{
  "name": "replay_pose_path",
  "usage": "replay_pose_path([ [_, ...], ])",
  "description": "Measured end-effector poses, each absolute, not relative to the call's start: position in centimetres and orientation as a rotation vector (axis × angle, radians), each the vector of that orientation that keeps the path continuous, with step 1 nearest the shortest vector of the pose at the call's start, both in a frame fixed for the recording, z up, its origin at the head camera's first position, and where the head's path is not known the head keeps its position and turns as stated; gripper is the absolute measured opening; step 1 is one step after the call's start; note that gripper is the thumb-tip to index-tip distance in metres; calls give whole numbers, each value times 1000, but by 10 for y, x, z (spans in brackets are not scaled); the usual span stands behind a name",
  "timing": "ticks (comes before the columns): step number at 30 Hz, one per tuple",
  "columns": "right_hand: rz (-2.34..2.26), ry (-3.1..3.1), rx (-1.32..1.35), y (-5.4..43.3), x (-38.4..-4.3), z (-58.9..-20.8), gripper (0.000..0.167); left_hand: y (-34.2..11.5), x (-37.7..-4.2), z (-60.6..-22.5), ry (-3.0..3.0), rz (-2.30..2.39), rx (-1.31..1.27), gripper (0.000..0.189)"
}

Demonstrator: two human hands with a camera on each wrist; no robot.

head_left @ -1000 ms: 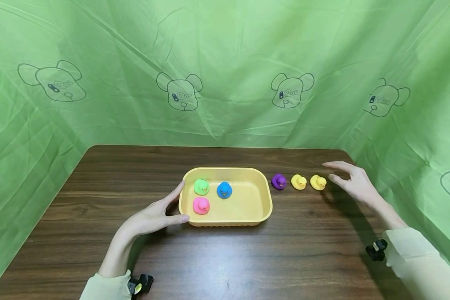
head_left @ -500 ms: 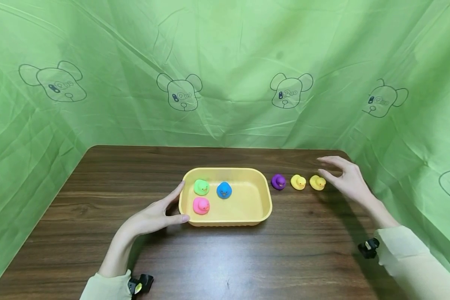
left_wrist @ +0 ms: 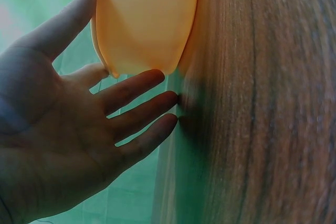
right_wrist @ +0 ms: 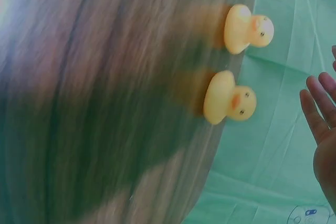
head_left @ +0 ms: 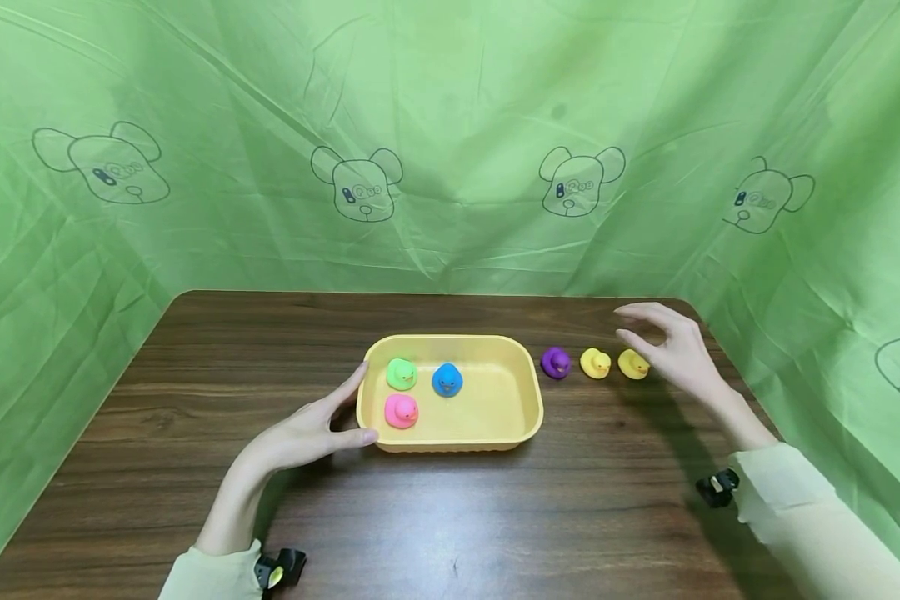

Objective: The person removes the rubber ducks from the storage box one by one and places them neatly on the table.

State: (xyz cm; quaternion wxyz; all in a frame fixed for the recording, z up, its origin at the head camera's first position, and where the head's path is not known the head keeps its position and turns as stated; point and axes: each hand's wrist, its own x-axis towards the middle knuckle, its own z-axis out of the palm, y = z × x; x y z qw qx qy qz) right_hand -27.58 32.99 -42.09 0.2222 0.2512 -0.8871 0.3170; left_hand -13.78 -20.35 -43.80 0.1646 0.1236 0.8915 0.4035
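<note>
Against tub, L hand rests straight-fingered; R hand relaxed, nr R-most yellow duck.

Left grip, one: touched the left end of the tray, thumb and fingers spread. Right grip, one: hung right of the tray, thumb apart from lightly bent fingers.

left sleeve, bottom left of frame: pale creamy, pretty plain tbh | left wrist cam: chunky black block, little yellowish spot | right sleeve, lower right: same pale cream | right wrist cam: boxy, black too
</note>
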Motion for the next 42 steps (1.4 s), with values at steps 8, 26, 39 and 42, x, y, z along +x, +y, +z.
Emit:
replay_pose_path([
  [8, 911, -2406, 753, 307, -278, -417, 38, -204, -138, -439, 2546, 1140, 358, 105],
  [26, 974, -2334, 901, 266, -274, -408, 39, -204, -139, -439, 2539, 1148, 352, 105],
  [39, 1090, -2291, 990, 230, -267, -407, 37, -204, -139, -440, 2548, 1131, 345, 103],
  [42, 1098, -2303, 989, 225, -266, -407, 37, -204, -139, -439, 2547, 1135, 348, 104],
])
